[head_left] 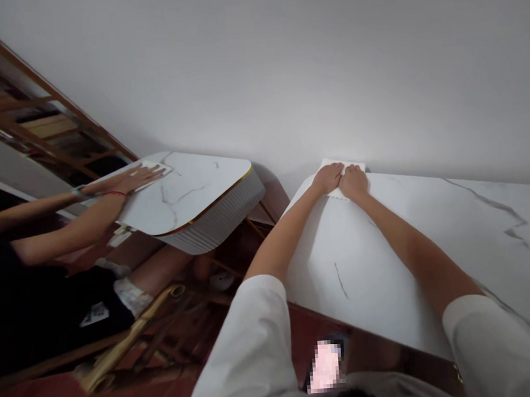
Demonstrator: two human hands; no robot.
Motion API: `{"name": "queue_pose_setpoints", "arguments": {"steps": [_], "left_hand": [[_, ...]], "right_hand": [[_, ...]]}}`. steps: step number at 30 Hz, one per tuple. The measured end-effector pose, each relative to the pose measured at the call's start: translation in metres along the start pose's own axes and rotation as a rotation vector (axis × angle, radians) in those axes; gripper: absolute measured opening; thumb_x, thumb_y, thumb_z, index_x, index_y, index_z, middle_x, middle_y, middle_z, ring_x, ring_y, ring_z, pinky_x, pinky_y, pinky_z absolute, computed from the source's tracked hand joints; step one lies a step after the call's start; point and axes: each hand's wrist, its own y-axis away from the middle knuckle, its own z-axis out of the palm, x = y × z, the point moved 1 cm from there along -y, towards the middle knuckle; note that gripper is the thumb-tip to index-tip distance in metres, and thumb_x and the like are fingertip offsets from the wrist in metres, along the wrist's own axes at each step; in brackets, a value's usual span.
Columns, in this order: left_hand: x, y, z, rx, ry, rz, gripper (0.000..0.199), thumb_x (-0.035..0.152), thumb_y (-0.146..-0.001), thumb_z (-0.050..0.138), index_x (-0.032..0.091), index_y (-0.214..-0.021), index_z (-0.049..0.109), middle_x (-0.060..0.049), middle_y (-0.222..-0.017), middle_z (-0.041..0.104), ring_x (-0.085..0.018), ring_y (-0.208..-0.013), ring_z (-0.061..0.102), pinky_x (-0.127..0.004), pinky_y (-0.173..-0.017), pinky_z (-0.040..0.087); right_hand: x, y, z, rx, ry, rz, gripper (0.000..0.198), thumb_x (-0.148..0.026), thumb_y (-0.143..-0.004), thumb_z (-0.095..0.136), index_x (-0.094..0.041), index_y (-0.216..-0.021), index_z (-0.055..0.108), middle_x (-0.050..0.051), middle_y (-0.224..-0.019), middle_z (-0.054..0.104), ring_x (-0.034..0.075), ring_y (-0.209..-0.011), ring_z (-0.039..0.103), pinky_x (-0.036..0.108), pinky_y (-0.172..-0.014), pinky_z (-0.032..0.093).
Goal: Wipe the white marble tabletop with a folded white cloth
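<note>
A white cloth lies at the far left corner of the white marbled tabletop in front of me, close to the wall. My left hand presses down on it, fingers together and bent over it. Right beside, my right hand bears on the same cloth with its fingers curled, the two hands touching. Both arms stretch out across the table. Parts of the cloth show above and below the hands; what lies under the palms is hidden.
At left, another person's hands rest on a white cloth on a second marbled table with gold trim. A bamboo chair stands below. A wooden shelf is far left. A blurred-out phone-like object lies below me. A grey wall runs behind.
</note>
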Motion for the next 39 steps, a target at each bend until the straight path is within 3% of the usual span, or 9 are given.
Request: {"name": "queue_pose_setpoints", "arguments": {"steps": [5,9,14,20,24,28,33,39], "left_hand": [[0.013,0.056,-0.015,-0.054,0.057,0.024,0.048,0.023,-0.092,0.032,0.013,-0.138,0.044,-0.011,-0.147,0.044,-0.022,-0.137,0.039,-0.038,-0.115,0.028],[0.024,0.117,-0.033,-0.054,0.057,-0.023,0.052,0.025,-0.091,0.032,0.011,-0.14,0.043,-0.011,-0.149,0.041,-0.021,-0.139,0.036,-0.037,-0.117,0.024],[0.05,0.192,-0.057,-0.074,0.014,-0.141,0.052,0.025,-0.091,0.032,0.014,-0.141,0.043,-0.01,-0.148,0.043,-0.021,-0.139,0.037,-0.04,-0.116,0.027],[0.108,0.24,-0.07,-0.098,-0.034,-0.272,0.056,0.022,-0.088,0.035,0.013,-0.143,0.041,-0.01,-0.15,0.041,-0.024,-0.139,0.036,-0.04,-0.115,0.028],[0.146,0.229,-0.064,-0.082,-0.037,-0.295,0.056,0.02,-0.088,0.035,0.01,-0.142,0.041,-0.012,-0.149,0.041,-0.026,-0.138,0.037,-0.042,-0.113,0.03],[0.157,0.185,-0.055,-0.025,-0.031,-0.239,0.052,0.017,-0.088,0.035,0.011,-0.139,0.045,-0.012,-0.145,0.047,-0.025,-0.135,0.041,-0.04,-0.112,0.031],[0.132,0.12,-0.042,0.022,-0.007,-0.186,0.046,0.015,-0.087,0.034,0.011,-0.129,0.053,-0.012,-0.136,0.055,-0.024,-0.128,0.048,-0.038,-0.108,0.036],[0.082,0.065,-0.021,0.051,0.036,-0.2,0.043,0.016,-0.085,0.035,0.015,-0.123,0.056,-0.011,-0.131,0.059,-0.025,-0.122,0.052,-0.04,-0.105,0.04]], "right_hand": [[-0.028,0.05,-0.009,-0.046,0.041,-0.053,0.054,-0.017,-0.091,0.032,0.01,-0.137,0.041,0.031,-0.143,0.041,0.039,-0.137,0.032,0.054,-0.109,0.025],[-0.06,0.095,-0.019,-0.12,0.03,-0.155,0.056,-0.015,-0.092,0.03,0.01,-0.142,0.033,0.026,-0.151,0.031,0.033,-0.143,0.024,0.046,-0.115,0.018],[-0.092,0.153,-0.03,-0.183,-0.045,-0.222,0.057,-0.017,-0.093,0.029,0.009,-0.143,0.031,0.024,-0.152,0.031,0.032,-0.142,0.025,0.044,-0.115,0.019],[-0.084,0.212,-0.052,-0.204,-0.068,-0.32,0.057,-0.018,-0.092,0.031,0.006,-0.143,0.034,0.023,-0.151,0.033,0.031,-0.141,0.028,0.042,-0.115,0.021],[-0.05,0.224,-0.063,-0.207,-0.057,-0.332,0.058,-0.021,-0.091,0.033,0.005,-0.144,0.034,0.021,-0.151,0.034,0.03,-0.142,0.028,0.041,-0.115,0.021],[-0.014,0.199,-0.061,-0.181,-0.018,-0.316,0.056,-0.019,-0.092,0.029,0.004,-0.143,0.035,0.021,-0.151,0.036,0.028,-0.141,0.03,0.041,-0.114,0.023],[0.015,0.134,-0.045,-0.142,0.053,-0.356,0.053,-0.017,-0.093,0.028,0.005,-0.14,0.039,0.022,-0.148,0.039,0.026,-0.14,0.032,0.038,-0.114,0.023],[0.025,0.063,-0.023,-0.139,0.071,-0.386,0.051,-0.018,-0.095,0.028,0.003,-0.139,0.041,0.02,-0.147,0.042,0.024,-0.138,0.035,0.035,-0.113,0.023]]}}
